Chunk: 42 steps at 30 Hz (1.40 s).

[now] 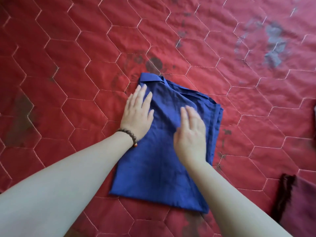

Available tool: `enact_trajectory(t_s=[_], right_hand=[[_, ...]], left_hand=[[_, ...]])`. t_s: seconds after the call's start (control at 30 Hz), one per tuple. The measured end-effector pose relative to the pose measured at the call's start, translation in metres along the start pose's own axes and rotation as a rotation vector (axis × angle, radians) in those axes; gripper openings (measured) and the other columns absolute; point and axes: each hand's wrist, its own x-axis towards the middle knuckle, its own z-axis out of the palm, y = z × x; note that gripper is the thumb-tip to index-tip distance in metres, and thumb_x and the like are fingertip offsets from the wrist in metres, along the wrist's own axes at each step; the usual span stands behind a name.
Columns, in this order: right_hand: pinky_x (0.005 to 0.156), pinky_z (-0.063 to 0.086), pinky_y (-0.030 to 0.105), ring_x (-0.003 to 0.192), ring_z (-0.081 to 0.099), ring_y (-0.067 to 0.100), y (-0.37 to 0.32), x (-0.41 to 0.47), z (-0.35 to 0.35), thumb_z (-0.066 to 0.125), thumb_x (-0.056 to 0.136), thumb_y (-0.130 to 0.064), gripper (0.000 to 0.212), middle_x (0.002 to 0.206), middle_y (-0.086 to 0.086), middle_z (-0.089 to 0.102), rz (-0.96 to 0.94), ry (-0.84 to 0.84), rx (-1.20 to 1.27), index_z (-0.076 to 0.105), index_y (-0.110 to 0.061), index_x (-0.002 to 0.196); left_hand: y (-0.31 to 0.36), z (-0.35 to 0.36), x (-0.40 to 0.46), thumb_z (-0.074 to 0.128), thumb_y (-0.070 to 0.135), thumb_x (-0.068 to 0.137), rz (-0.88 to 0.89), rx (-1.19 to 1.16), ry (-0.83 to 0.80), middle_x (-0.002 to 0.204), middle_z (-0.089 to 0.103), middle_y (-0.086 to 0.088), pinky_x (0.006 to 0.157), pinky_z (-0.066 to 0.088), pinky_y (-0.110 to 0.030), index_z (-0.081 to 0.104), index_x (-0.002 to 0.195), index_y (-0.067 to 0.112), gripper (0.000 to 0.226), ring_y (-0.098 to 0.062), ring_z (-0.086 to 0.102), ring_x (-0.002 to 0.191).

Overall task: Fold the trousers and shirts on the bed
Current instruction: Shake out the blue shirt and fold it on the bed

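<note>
- Two flat palms on one blue collared shirt (159,156), lying folded into a long narrow panel on the red quilted bed (68,65).
- Left hand (137,115): fingers straight and spread, pressing the shirt's left edge just below the collar (151,77), gripping nothing; probably pinning that edge so the layers keep from sliding.
- Right hand (190,134): fingers straight and close together, gripping nothing, laid over the middle of the panel, slightly blurred; cannot tell whether pressing or just skimming; likely smoothing creases toward the stacked folds at the right edge.
- Beaded bracelet (130,136) on the left wrist, clear of the cloth.
- Long axis: from the hem, nearest the person, away to the collar at the far end, tilted a little left.
- Collar pointing away from the person; folded layers bunched along the right side.
- Dark reddish fringed cloth (297,199) at the right border, well apart from the shirt; kind of garment not tellable.
- Judged next: a fold across the long axis, hem toward collar.
</note>
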Motion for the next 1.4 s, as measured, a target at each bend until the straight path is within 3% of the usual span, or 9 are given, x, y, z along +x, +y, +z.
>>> enact_trajectory(t_s=[0.17, 0.33, 0.53, 0.63, 0.73, 0.93, 1.13, 1.27, 1.4], right_hand=[[0.12, 0.007, 0.049, 0.149, 0.007, 0.022, -0.01, 0.015, 0.046, 0.033, 0.095, -0.014, 0.059, 0.161, 0.006, 0.013, -0.182, -0.362, -0.092, 0.022, -0.009, 0.152], [0.12, 0.003, 0.047, 0.148, 0.014, 0.019, 0.02, 0.007, 0.052, 0.032, 0.1, -0.038, 0.057, 0.16, 0.003, 0.02, -0.045, -0.259, -0.193, 0.024, -0.016, 0.152], [0.116, 0.019, 0.048, 0.145, 0.024, 0.027, 0.029, -0.003, 0.031, 0.056, 0.095, -0.027, 0.055, 0.156, 0.012, 0.027, 0.141, -0.12, 0.001, 0.042, -0.009, 0.144], [0.101, 0.035, 0.043, 0.129, 0.042, 0.035, 0.034, 0.007, 0.013, 0.064, 0.09, -0.021, 0.054, 0.142, 0.019, 0.043, 0.322, -0.003, 0.181, 0.048, -0.008, 0.139], [0.086, 0.039, 0.037, 0.11, 0.051, 0.029, 0.039, 0.015, 0.003, 0.06, 0.092, -0.031, 0.052, 0.123, 0.011, 0.052, 0.532, -0.114, 0.237, 0.043, -0.014, 0.139], [0.061, 0.03, 0.035, 0.074, 0.049, 0.032, 0.049, 0.015, 0.002, 0.062, 0.091, -0.029, 0.027, 0.067, -0.001, 0.049, 0.593, -0.226, 0.239, 0.044, -0.01, 0.083], [0.065, 0.029, 0.028, 0.075, 0.05, 0.022, 0.056, 0.003, -0.012, 0.065, 0.089, -0.034, 0.022, 0.072, -0.005, 0.055, 0.603, -0.216, 0.326, 0.05, -0.018, 0.088], [0.071, 0.048, 0.033, 0.078, 0.063, 0.023, 0.066, -0.022, -0.033, 0.069, 0.084, -0.042, 0.028, 0.074, -0.005, 0.063, 0.673, -0.441, 0.361, 0.057, -0.019, 0.094], [0.071, 0.054, 0.039, 0.065, 0.064, 0.027, 0.068, -0.073, -0.052, 0.072, 0.083, -0.038, 0.026, 0.069, 0.007, 0.066, 0.709, -0.634, 0.336, 0.064, -0.013, 0.084]], left_hand=[[-0.015, 0.022, -0.009, 0.038, 0.039, 0.098, 0.116, 0.191, -0.161, 0.161, 0.009, -0.008, 0.122, 0.005, -0.041, 0.015, 0.153, 0.014, 0.065, -0.022, 0.007, 0.149], [-0.022, 0.024, -0.008, 0.028, 0.048, 0.094, 0.16, 0.223, -0.144, 0.16, 0.016, -0.011, 0.12, 0.013, -0.049, 0.02, 0.153, 0.016, 0.067, -0.026, 0.014, 0.148], [-0.014, 0.017, -0.016, 0.034, 0.049, 0.095, 0.108, 0.228, -0.092, 0.16, 0.012, -0.016, 0.118, 0.015, -0.053, 0.023, 0.153, 0.022, 0.065, -0.031, 0.01, 0.148], [-0.013, 0.013, -0.035, 0.058, 0.037, 0.091, 0.064, 0.128, -0.036, 0.157, 0.018, -0.023, 0.117, 0.022, -0.052, 0.031, 0.15, 0.019, 0.067, -0.037, 0.017, 0.146], [-0.013, 0.011, -0.062, 0.071, 0.024, 0.085, 0.053, 0.06, -0.04, 0.152, 0.028, -0.026, 0.111, 0.034, -0.051, 0.044, 0.144, 0.015, 0.065, -0.042, 0.031, 0.139], [-0.014, 0.005, -0.099, 0.076, 0.007, 0.079, -0.009, -0.073, -0.047, 0.142, 0.041, -0.027, 0.097, 0.049, -0.049, 0.06, 0.129, 0.009, 0.053, -0.04, 0.052, 0.115], [-0.019, -0.007, -0.118, 0.07, 0.0, 0.081, -0.089, -0.239, -0.102, 0.139, 0.039, -0.015, 0.083, 0.053, -0.037, 0.056, 0.131, 0.011, 0.054, -0.023, 0.054, 0.098], [-0.023, -0.019, -0.13, 0.069, 0.007, 0.084, -0.405, -0.51, -0.083, 0.106, 0.056, -0.002, 0.078, 0.048, -0.026, 0.048, 0.132, 0.014, 0.053, -0.018, 0.057, 0.076], [-0.036, -0.021, -0.148, 0.063, 0.021, 0.092, -0.614, -0.593, -0.298, 0.055, 0.048, 0.002, 0.049, 0.034, -0.021, 0.061, 0.086, 0.008, 0.014, -0.016, 0.042, 0.052]])
